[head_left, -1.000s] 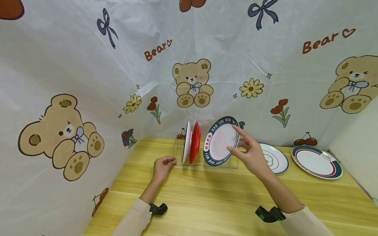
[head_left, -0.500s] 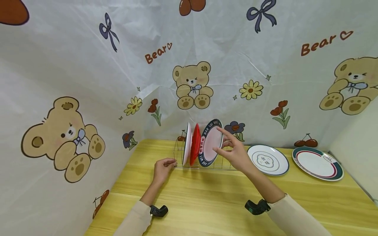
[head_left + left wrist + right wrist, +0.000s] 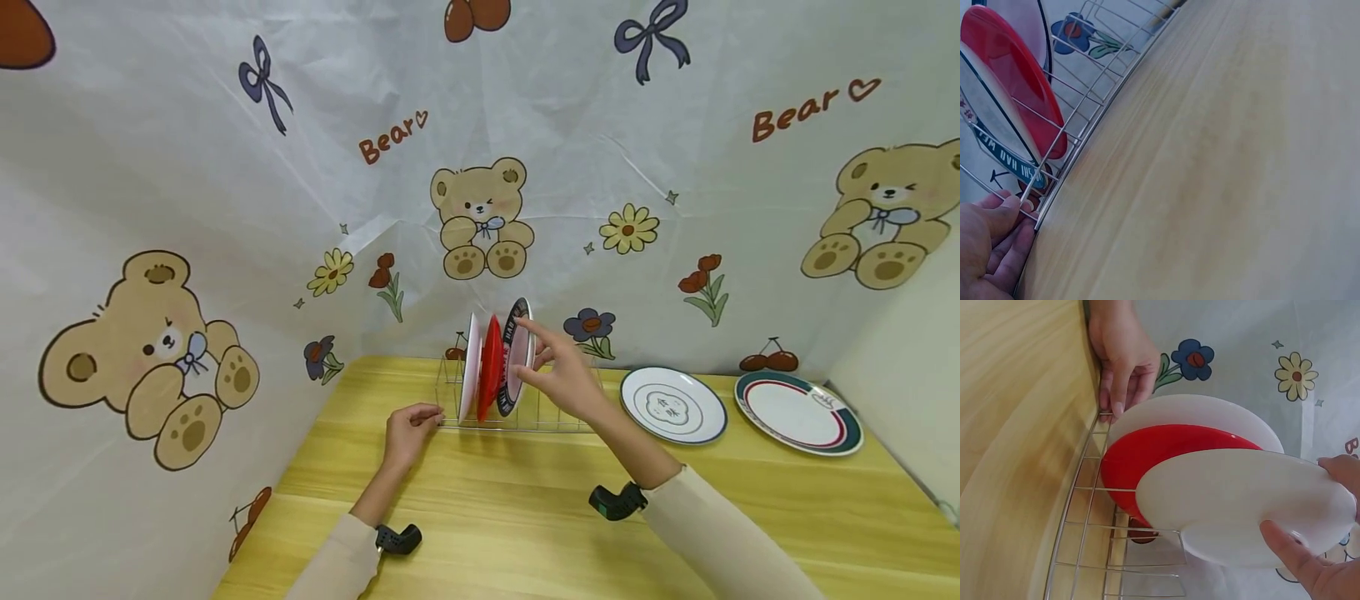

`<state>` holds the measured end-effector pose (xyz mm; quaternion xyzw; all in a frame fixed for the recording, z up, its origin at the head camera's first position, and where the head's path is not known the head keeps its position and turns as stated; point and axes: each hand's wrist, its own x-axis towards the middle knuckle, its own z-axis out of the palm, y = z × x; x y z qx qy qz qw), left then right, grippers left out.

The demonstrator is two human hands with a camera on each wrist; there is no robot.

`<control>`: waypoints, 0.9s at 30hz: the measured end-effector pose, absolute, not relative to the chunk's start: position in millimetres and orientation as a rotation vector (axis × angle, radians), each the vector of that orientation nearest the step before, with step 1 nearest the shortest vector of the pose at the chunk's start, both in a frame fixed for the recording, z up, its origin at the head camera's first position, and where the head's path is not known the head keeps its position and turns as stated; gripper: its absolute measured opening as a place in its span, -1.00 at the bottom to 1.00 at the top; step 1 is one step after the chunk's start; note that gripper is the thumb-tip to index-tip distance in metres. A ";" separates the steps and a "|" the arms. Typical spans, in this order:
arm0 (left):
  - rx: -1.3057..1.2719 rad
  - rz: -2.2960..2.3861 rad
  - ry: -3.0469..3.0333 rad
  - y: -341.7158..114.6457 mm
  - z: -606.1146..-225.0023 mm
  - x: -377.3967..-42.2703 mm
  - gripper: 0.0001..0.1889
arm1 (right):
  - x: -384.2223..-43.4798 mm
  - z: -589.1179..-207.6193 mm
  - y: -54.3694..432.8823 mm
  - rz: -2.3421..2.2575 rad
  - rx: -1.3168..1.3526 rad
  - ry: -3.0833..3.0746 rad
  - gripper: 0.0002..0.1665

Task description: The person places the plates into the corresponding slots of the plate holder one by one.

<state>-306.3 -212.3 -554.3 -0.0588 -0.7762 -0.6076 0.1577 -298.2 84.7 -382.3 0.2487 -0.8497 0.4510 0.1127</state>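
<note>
Dark-rimmed plate [image 3: 514,354]: tilted up on its edge at the wire rack [image 3: 555,430], between 5 and 6 o'clock from the middle printed bear in the head view; smooth and round, pale lettering on its dark band. I cannot tell whether its lower edge is fully seated.
Right hand [image 3: 564,377]: at 3 o'clock of that plate, thumb and index finger well apart, the plate held by its edge.
Left hand [image 3: 408,433]: at the rack's 9 o'clock end, thumb and fingers pinched close together on the end wire.
Rack: thin bare metal, long and narrow, with upright loops.
Red plate [image 3: 491,367]: glossy, on edge in the rack, just beside the held plate at 9 o'clock.
White plate [image 3: 469,371]: also on edge, at 9 o'clock of the red one.
Flat plates: round cloud-motif plate [image 3: 673,406] and green-banded plate [image 3: 799,412], both lying between 3 and 4 o'clock of the rack.
Surfaces: table [image 3: 487,517] in yellowish wood grain; creased printed cloth [image 3: 555,100] behind, at 12 o'clock.
Left wrist view: reveals a lettered teal band on the white plate, at 9 o'clock there; the head view shows that plate nearly edge-on.
Right wrist view: reveals the held plate's plain white underside, a fingertip on it at 4 o'clock; its lettered face shows in the head view.
</note>
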 end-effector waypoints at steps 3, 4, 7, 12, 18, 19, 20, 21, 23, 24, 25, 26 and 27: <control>-0.157 -1.731 -2.223 -213.6 -554.1 -306.3 -0.91 | -302.1 -382.4 78.1 1.324 0.746 -2.531 -0.15; -0.157 -1.729 -2.222 -213.8 -554.0 -306.1 -0.91 | -303.3 -383.3 76.5 1.319 0.749 -2.546 -0.16; -0.156 -1.744 -2.222 -213.7 -554.0 -305.0 -0.90 | -306.1 -387.6 73.2 1.327 0.739 -2.596 -0.17; -0.172 -1.775 -2.206 -211.9 -553.4 -304.7 -0.87 | -311.5 -395.2 70.9 1.375 0.704 -2.634 -0.16; -0.151 -1.784 -2.207 -208.9 -555.9 -304.6 -0.86 | -318.7 -404.5 72.4 1.372 0.701 -2.631 -0.15; -0.149 -1.783 -2.213 -209.2 -556.5 -305.3 -0.87 | -319.4 -405.9 72.7 1.367 0.705 -2.625 -0.14; -0.147 -1.780 -2.218 -209.3 -556.8 -305.8 -0.88 | -319.7 -407.2 72.8 1.363 0.709 -2.619 -0.13; -0.150 -1.773 -2.223 -209.5 -556.9 -306.3 -0.89 | -319.6 -408.2 72.8 1.353 0.710 -2.615 -0.13; -0.156 -1.772 -2.226 -210.7 -556.5 -307.2 -0.90 | -319.2 -409.9 72.4 1.339 0.709 -2.604 -0.11; -0.159 -1.769 -2.227 -211.5 -556.3 -307.5 -0.90 | -318.8 -410.5 72.0 1.335 0.711 -2.600 -0.09; -0.158 -1.760 -2.232 -211.9 -555.5 -307.3 -0.90 | -318.4 -410.9 71.9 1.333 0.718 -2.595 -0.08; -0.159 -1.756 -2.234 -212.3 -555.3 -307.1 -0.90 | -317.8 -411.2 72.1 1.335 0.719 -2.595 -0.06; -0.160 -1.756 -2.236 -212.9 -555.4 -307.3 -0.90 | -317.0 -411.4 72.6 1.342 0.725 -2.593 -0.05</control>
